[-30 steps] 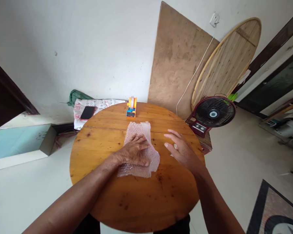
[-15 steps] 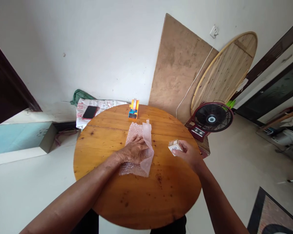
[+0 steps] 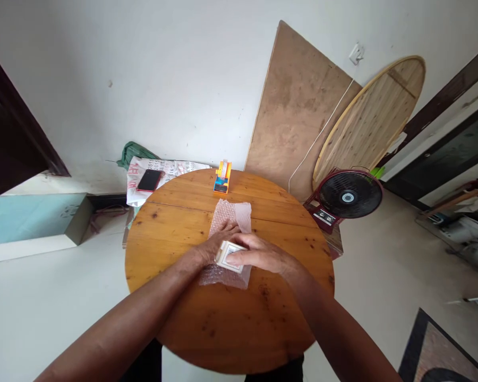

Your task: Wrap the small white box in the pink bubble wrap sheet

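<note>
A sheet of pink bubble wrap (image 3: 234,215) lies on the round wooden table (image 3: 191,307). My left hand (image 3: 211,245) rests flat on the sheet with its fingers spread. My right hand (image 3: 258,254) grips a small white box (image 3: 227,254) and sets it down on the bubble wrap, right beside my left hand. The near part of the sheet is hidden under both hands.
An orange and blue tape dispenser (image 3: 222,177) stands at the table's far edge. A dark phone (image 3: 148,180) lies on a printed bag behind the table. A dark red fan (image 3: 348,195), a board and a round tabletop (image 3: 368,119) stand against the wall at right.
My right hand picked up the white box at the table's right side and carried it left onto the bubble wrap. My left hand stayed on the sheet.
</note>
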Tool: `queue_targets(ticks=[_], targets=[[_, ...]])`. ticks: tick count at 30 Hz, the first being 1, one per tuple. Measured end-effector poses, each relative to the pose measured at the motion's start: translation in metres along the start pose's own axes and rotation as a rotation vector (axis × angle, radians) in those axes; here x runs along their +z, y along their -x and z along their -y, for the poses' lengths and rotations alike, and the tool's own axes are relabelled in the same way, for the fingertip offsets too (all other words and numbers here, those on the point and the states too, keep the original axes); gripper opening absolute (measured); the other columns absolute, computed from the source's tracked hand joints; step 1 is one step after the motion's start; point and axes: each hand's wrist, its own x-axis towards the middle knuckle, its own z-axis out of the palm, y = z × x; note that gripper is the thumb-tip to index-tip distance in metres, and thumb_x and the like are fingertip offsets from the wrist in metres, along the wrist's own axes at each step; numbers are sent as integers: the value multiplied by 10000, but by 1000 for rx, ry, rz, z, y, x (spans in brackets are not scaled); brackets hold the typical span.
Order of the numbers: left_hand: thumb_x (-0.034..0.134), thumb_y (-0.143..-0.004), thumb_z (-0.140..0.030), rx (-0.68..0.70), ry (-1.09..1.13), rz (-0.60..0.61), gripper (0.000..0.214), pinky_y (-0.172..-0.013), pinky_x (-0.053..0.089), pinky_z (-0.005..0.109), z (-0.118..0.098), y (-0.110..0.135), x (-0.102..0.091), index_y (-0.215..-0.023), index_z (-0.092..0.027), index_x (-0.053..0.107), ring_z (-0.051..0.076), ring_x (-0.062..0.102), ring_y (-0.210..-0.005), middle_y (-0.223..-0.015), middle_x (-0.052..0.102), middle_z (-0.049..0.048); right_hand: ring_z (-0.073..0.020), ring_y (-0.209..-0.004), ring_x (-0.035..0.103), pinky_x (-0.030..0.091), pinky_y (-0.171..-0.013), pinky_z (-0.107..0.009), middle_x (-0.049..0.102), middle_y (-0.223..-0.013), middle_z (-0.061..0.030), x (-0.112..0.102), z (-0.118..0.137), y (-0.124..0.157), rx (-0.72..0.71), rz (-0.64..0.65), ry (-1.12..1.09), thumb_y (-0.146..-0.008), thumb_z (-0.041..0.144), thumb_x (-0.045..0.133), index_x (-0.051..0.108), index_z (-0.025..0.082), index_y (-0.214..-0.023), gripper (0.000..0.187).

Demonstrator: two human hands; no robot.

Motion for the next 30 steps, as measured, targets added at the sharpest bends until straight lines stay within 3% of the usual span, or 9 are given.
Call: queue_targets(ticks=[4,7,10,13,16,19,24,28,30], targets=[[691,-696,-555,58,2,78,726,-1151,79,564,0,-1,0,-1331,-247,519,385,258,-1398,-1476,389,134,-237,-1002,576,424,-877,-354,648,-1076,-19,-14,-4,27,239,-110,151,-775,428,662,640,258,-1093,362],[671,-646,-672,63,31,68,887,-1141,72,574,-1,0,-1,-1401,-273,434,387,229,-1409,-1505,351,132,-260,-1012,572,427,-882,-384,651,-1056,-35,-17,-12,39,343,-253,118,-785,416,640,636,245,-1063,327],[682,-615,-689,58,90,54,956,-1147,73,556,-3,1,-5,-1416,-245,407,377,244,-1402,-1493,370,136,-240,-1005,574,469,-839,-355,632,-1045,-38,-18,-32,35,273,-318,-56,-800,411,613,611,217,-1022,294],[732,-587,-629,38,194,37,1083,-1165,59,526,-6,1,-11,-1480,-228,269,354,247,-1408,-1499,362,132,-207,-939,582,499,-745,-307,608,-1023,-42,-21,-57,21,177,-343,-193,-783,409,627,581,199,-997,303],[749,-614,-493,-24,336,58,1101,-1173,98,513,-2,1,-16,-1511,-238,163,346,198,-1432,-1538,296,117,-163,-816,566,471,-672,-264,583,-882,-7,-25,-73,9,116,-385,-155,-761,368,643,557,196,-942,264],[664,-674,-292,-126,546,79,969,-1161,202,482,10,-1,-14,-1510,-221,177,325,216,-1433,-1555,269,107,-134,-728,529,421,-644,-246,557,-784,29,-27,-80,-2,20,-460,-7,-750,318,648,557,200,-943,244],[484,-713,-144,-128,1045,-10,873,-1141,272,465,28,-6,-4,-1506,-268,142,241,359,-1384,-1513,379,54,-164,-811,562,430,-714,-277,620,-922,11,-22,-87,-16,-115,-380,176,-727,276,679,572,232,-1104,395],[533,-731,-164,-161,1143,-34,849,-1127,283,489,30,-4,-2,-1499,-222,176,277,383,-1366,-1492,401,114,-208,-956,579,439,-833,-337,618,-1130,-32,-18,-100,-17,-135,-354,226,-678,232,721,502,245,-1269,630],[548,-734,-157,-177,1122,-18,844,-1125,283,491,27,-3,-3,-1496,-217,191,282,388,-1361,-1478,417,126,-215,-1009,580,438,-871,-347,609,-1172,-39,-18,-107,-14,-165,-357,170,-691,212,709,481,244,-1284,635]])
